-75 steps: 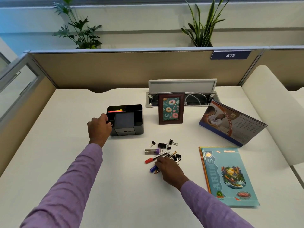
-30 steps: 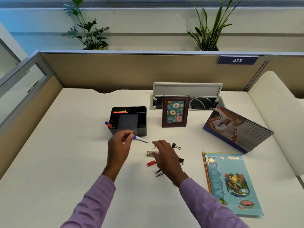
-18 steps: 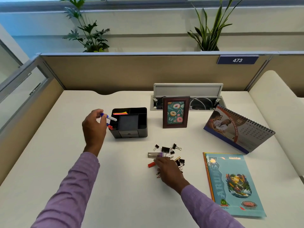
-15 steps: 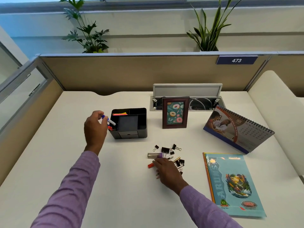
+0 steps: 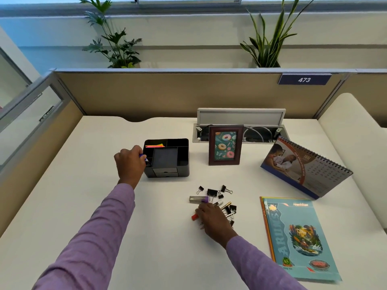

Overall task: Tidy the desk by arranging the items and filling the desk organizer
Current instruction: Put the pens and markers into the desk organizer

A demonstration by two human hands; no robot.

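A black desk organizer (image 5: 184, 160) stands left of centre, with coloured sticky notes in its back-left slot. My left hand (image 5: 129, 164) is at its left edge, fingers closed on a blue-capped pen (image 5: 143, 156) tipped into the left compartment. On the desk in front lies a pile of pens and several black binder clips (image 5: 213, 192), beside a silver stapler with a purple end (image 5: 198, 199). My right hand (image 5: 213, 219) rests on this pile, fingers curled over a red-capped pen (image 5: 194, 216); I cannot tell whether it grips it.
A framed doughnut picture (image 5: 225, 145) stands in front of an open cable tray (image 5: 240, 126). A desk calendar (image 5: 303, 166) stands at the right, a blue notebook (image 5: 297, 237) lies in front of it. Partition walls close the back and left.
My left hand carried the blue-capped pen from the pile to the organizer and lowered it into the left compartment. My right hand went back down onto the pile.
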